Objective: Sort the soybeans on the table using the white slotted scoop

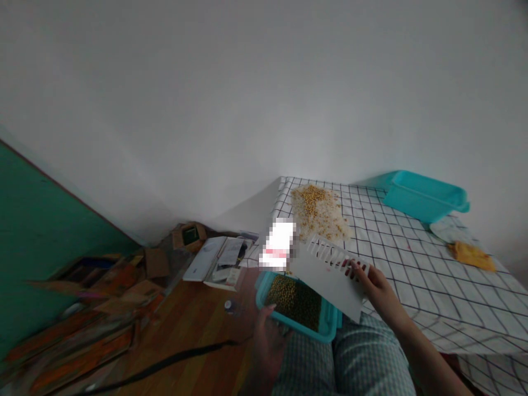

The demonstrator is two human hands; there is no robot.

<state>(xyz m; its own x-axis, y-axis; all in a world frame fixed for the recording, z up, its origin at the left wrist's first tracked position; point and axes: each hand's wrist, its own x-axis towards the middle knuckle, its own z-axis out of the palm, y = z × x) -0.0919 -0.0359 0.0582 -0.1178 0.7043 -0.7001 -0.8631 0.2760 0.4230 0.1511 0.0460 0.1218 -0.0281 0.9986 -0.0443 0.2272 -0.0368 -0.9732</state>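
Observation:
My left hand point(268, 344) is closed on the near left rim of a small teal plastic tray point(303, 329), held above my lap. Yellow beans point(284, 291) fill the tray's left side and dark green ones point(309, 308) its right. In my right hand point(373, 283) is a flat white board point(325, 275) with a row of slots along its upper edge, gripped near its right end. The board slants over the tray's right part and hides some of it. Just beyond, yellow beans mixed with pale grains point(319, 212) lie spread on the checked tablecloth.
A larger teal basin point(424, 198) stands at the table's back right, near a yellow cloth point(473, 256). A bright pixelated rectangle point(279, 242) shows at the table's left edge. Cardboard boxes point(154, 264), an open white box point(218, 264) and a bottle point(230, 306) are on the floor.

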